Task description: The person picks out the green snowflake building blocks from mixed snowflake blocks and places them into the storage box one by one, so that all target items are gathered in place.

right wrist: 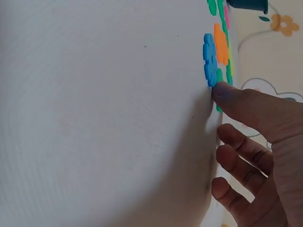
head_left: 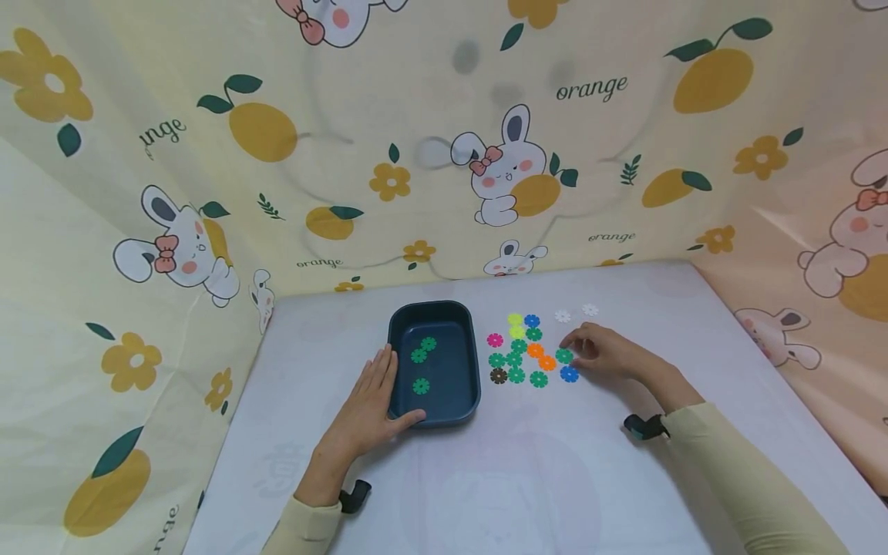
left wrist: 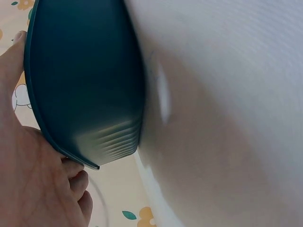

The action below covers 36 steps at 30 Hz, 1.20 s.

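Note:
The left hand [head_left: 368, 405] rests against a dark blue-green tray [head_left: 454, 370], its fingers extended along the left wall and the thumb across the near-left corner of the rim. Green flower-shaped discs [head_left: 420, 386] lie inside. To the tray's right, the right hand [head_left: 603, 354] pinches a green flower-shaped disc [head_left: 564, 356] by its edge between thumb and index finger, close over the table. In the right wrist view the thumb [right wrist: 232, 94] hides part of that disc, beside a blue disc [right wrist: 209, 61]; the other fingers are bent and hold nothing.
Several discs lie loosely grouped between tray and right hand: green, orange [head_left: 536, 350], yellow [head_left: 516, 332], pink [head_left: 495, 340], brown [head_left: 499, 376] and blue [head_left: 570, 374]. Two white discs [head_left: 563, 316] lie farther back. A printed cloth [head_left: 444, 154] hangs behind the white table [head_left: 499, 478].

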Available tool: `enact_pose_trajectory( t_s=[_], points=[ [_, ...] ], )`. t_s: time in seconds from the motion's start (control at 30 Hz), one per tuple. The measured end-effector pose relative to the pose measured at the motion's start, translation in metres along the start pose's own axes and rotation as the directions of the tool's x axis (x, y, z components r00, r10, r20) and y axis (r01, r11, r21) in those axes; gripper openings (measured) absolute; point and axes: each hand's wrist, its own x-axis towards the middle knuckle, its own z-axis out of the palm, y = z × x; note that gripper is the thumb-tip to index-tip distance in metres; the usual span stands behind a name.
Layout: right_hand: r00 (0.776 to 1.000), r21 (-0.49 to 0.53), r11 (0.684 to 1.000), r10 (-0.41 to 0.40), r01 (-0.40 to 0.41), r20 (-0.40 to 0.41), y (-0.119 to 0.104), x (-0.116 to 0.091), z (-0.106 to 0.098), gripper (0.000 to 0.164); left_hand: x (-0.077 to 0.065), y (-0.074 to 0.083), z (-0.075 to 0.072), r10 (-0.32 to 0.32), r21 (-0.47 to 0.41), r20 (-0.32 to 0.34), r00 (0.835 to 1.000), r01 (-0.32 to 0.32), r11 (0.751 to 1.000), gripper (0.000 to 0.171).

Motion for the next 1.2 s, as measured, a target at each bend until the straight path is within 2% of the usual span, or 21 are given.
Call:
enact_pose_trajectory(
  t_s=[0.27,0.5,0.73,1.03,1.2],
  points=[
    [1.000,-0.016,1.000,-0.003,0.002,-0.013,-0.0008,0.0023,0.0018,0.032,-0.0001,-0.0004,0.0009,0.000,0.006,-0.010,1.000,0.000,1.000,0.123],
    [0.999,-0.022,0.999,-0.046,0.045,-0.026,-0.0024,0.0035,0.0044,0.030,-0.0006,-0.0004,0.0016,0.001,0.011,-0.025,1.000,-0.001,1.000,0.122],
    [0.997,-0.059,0.997,-0.059,0.056,-0.040,-0.0006,0.0062,0.0092,0.029,-0.0009,0.0003,0.0003,0.005,0.011,-0.012,1.000,-0.005,1.000,0.123],
    [0.999,-0.006,1.000,0.021,-0.021,-0.035,-0.0024,0.0064,0.0091,0.034,-0.0005,0.0005,0.0000,0.000,0.015,-0.006,1.000,0.000,1.000,0.123],
    [0.999,0.026,1.000,0.005,-0.004,-0.048,-0.0025,0.0067,0.0100,0.033,-0.0005,0.0003,0.0004,0.003,0.014,-0.010,1.000,-0.003,1.000,0.123]
  ],
)
